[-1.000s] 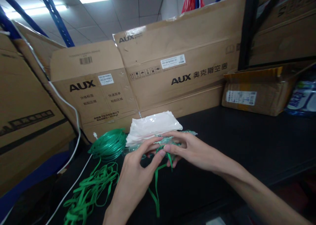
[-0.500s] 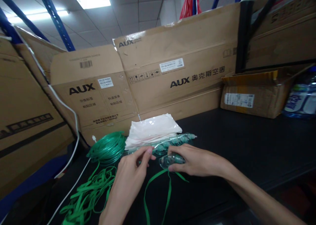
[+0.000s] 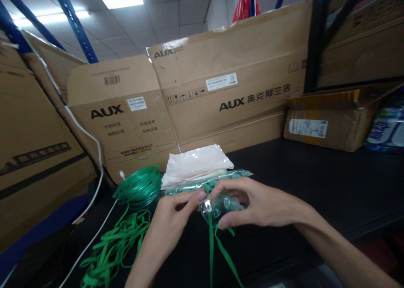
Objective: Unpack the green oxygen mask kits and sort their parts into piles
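My right hand (image 3: pixel 255 204) is closed around a clear plastic mask piece (image 3: pixel 217 206), and a green strap (image 3: pixel 217 250) hangs down from it. My left hand (image 3: pixel 170 225) pinches the left edge of that same piece with thumb and fingertips. Just behind my hands lies a row of clear mask pieces (image 3: pixel 221 178) and a stack of white plastic bags (image 3: pixel 197 164) on the black table (image 3: pixel 315 182).
A coil of green tubing (image 3: pixel 139 187) and a loose heap of green straps (image 3: pixel 113 246) lie to the left, with a white cable (image 3: pixel 94 153) beside them. Large AUX cardboard boxes (image 3: pixel 221 90) stand behind. A smaller box (image 3: pixel 328 119) and packaged goods (image 3: pixel 386 130) sit at the right.
My hands lifted the clear piece slightly and drew closer together. The green strap that looped on the table now hangs straight down from the piece.
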{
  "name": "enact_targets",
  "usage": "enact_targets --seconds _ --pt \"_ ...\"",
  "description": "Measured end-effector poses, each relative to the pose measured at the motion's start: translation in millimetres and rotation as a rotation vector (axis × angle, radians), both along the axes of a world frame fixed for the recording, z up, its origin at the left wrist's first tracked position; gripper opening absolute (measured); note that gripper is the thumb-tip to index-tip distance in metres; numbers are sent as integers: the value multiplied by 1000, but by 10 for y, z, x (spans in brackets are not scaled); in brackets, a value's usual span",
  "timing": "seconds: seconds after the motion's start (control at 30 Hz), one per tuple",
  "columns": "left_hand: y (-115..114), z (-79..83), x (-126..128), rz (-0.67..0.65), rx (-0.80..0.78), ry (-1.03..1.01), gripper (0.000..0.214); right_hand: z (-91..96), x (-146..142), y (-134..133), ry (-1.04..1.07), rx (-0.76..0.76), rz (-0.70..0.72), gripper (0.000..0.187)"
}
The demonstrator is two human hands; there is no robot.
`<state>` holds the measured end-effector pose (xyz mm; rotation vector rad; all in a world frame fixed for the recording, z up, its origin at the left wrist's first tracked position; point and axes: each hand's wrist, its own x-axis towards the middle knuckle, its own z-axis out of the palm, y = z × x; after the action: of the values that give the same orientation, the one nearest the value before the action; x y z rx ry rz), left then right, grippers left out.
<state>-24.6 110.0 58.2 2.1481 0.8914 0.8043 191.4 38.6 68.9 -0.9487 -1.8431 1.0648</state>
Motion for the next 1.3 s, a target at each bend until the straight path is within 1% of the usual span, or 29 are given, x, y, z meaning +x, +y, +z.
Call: enact_targets --seconds 0.07,0.2,0.27,0.33,0.43,0.5,0.53,0.6,0.67,0.8,0.87,1.0,1.17,1.3 --pt "1 -1 4 -22 -33 -80 26 -17 -44 -6 27 -19 35 31" --pt "-21 -11 24 -7 -87 -158 23 -56 -110 5 99 -36 83 33" --pt "-23 -16 28 17 -93 -197 23 -69 -131 22 135 -33 108 34" --pt "-6 -16 11 66 -59 -260 23 -76 -139 48 179 13 111 32" --pt "48 -4 -51 211 36 -340 29 -83 -131 102 249 127 50 25" --pt "78 8 -94 305 93 -347 34 -93 -120 141 297 143 -31 24" --pt "86 12 -107 330 123 -341 34 -102 -117 161 327 123 -76 24" --pt "85 12 -110 322 192 -316 33 -128 -115 198 400 61 -155 28" --pt "67 4 -86 283 254 -276 29 -159 -118 230 490 8 -192 35" --pt "15 -10 -27 236 321 -222 24 -202 -131 262 663 -63 -192 51" --pt "-9 -5 -16 240 344 -223 21 -206 -139 261 704 -96 -190 54" --pt "-41 6 -15 279 358 -215 16 -207 -158 246 720 -141 -194 54" --pt "-43 -15 -6 314 380 -183 15 -222 -186 244 737 -150 -146 46" --pt "-35 -29 6 329 364 -176 16 -222 -204 241 744 -172 -134 47"
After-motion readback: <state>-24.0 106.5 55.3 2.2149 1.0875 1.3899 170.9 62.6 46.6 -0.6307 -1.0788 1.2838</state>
